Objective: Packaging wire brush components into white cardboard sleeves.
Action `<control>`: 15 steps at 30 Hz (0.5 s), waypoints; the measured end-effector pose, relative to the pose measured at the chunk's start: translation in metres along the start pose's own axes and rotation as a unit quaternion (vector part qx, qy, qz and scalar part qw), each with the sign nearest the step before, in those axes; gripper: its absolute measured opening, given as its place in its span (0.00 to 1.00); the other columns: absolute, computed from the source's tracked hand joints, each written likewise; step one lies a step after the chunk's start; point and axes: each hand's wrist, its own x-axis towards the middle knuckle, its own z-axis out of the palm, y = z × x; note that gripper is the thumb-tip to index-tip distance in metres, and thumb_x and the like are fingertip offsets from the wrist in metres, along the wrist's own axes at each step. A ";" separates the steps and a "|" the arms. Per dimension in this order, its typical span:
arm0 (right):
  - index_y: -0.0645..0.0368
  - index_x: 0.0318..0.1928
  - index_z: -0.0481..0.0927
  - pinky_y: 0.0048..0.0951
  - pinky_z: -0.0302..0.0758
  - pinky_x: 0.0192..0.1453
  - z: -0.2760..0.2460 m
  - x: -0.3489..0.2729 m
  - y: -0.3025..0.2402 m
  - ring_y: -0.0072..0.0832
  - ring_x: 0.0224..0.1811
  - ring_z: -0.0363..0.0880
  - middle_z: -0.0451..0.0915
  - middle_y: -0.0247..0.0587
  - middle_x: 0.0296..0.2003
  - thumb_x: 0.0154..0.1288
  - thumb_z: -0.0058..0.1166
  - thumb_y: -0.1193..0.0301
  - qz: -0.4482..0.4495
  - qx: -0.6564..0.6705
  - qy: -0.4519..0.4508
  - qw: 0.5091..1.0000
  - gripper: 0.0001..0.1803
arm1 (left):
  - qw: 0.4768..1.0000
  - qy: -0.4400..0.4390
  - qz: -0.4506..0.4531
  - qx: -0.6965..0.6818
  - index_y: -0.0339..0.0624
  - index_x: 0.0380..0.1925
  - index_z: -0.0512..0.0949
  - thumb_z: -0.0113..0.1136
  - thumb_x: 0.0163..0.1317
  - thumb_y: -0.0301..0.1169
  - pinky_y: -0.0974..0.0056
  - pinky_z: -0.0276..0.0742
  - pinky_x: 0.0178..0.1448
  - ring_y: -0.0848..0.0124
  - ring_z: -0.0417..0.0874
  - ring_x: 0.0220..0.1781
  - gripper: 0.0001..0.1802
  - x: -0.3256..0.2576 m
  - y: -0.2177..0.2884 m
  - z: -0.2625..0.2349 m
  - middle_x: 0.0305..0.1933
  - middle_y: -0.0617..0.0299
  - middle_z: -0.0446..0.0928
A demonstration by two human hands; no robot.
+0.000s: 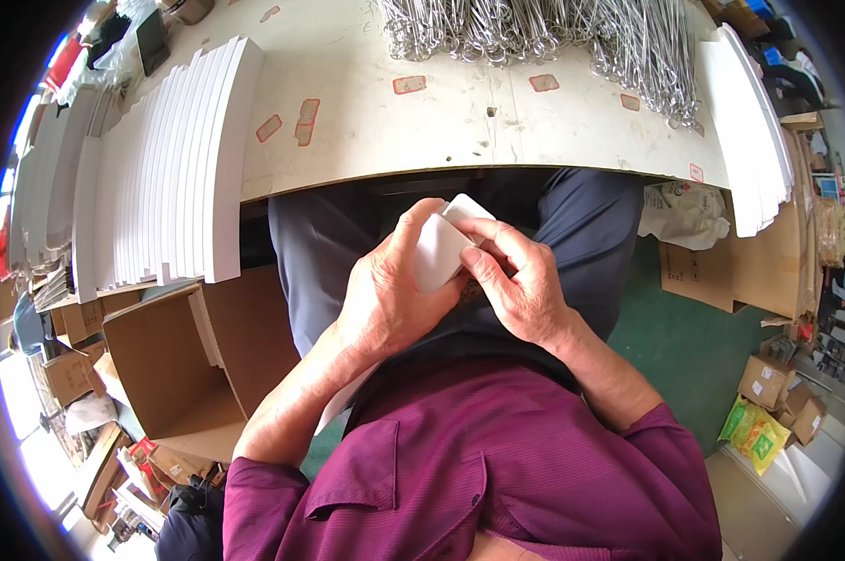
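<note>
Over my lap, just below the table edge, both my hands hold a small white rounded card piece (441, 248). My left hand (385, 294) wraps it from the left, thumb along its top. My right hand (516, 285) grips it from the right, fingers curled over its upper corner. The lower part of the white piece is hidden between my palms.
A white worktable (460, 122) carries a heap of silver wire hooks (544, 37) at the far edge. Fanned stacks of white curved boards lie at the left (174, 168) and right (750, 122). An open cardboard box (179, 365) stands at my left; small boxes and yellow packets sit on the green floor at the right.
</note>
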 end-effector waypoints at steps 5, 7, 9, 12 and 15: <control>0.65 0.61 0.74 0.27 0.82 0.39 0.005 -0.006 0.002 0.22 0.36 0.87 0.88 0.46 0.36 0.76 0.61 0.76 0.030 0.053 0.019 0.998 0.17 | 1.000 0.011 0.004 -0.008 0.46 0.70 0.67 0.79 0.57 0.34 0.51 0.88 0.53 0.47 0.90 0.51 0.42 0.000 0.001 0.000 0.52 0.43 0.86; 0.64 0.61 0.73 0.26 0.82 0.39 0.009 -0.005 0.002 0.21 0.35 0.87 0.88 0.45 0.36 0.76 0.61 0.77 0.024 0.058 0.031 0.998 0.18 | 1.000 0.016 0.002 -0.010 0.47 0.70 0.68 0.78 0.58 0.33 0.52 0.88 0.54 0.49 0.91 0.51 0.41 0.000 0.001 0.001 0.52 0.44 0.86; 0.64 0.62 0.71 0.26 0.83 0.39 0.012 -0.004 0.000 0.21 0.35 0.87 0.88 0.45 0.36 0.76 0.61 0.77 0.035 0.112 0.061 0.991 0.19 | 1.000 0.019 0.003 -0.015 0.48 0.71 0.68 0.78 0.58 0.33 0.52 0.88 0.54 0.49 0.91 0.51 0.41 -0.001 0.000 0.001 0.52 0.44 0.86; 0.65 0.60 0.75 0.26 0.83 0.37 0.014 -0.005 0.007 0.21 0.34 0.87 0.88 0.45 0.34 0.76 0.62 0.76 0.003 0.100 0.070 0.992 0.17 | 1.000 0.017 -0.003 -0.017 0.47 0.70 0.68 0.77 0.58 0.33 0.53 0.88 0.53 0.50 0.91 0.51 0.41 -0.001 0.001 0.000 0.52 0.44 0.86; 0.67 0.52 0.82 0.27 0.82 0.35 0.008 -0.004 0.006 0.22 0.32 0.86 0.87 0.46 0.32 0.75 0.63 0.75 0.015 0.008 0.038 0.999 0.10 | 1.000 0.017 -0.010 -0.017 0.47 0.70 0.69 0.77 0.58 0.33 0.53 0.87 0.53 0.51 0.91 0.51 0.41 -0.001 0.000 0.002 0.51 0.44 0.86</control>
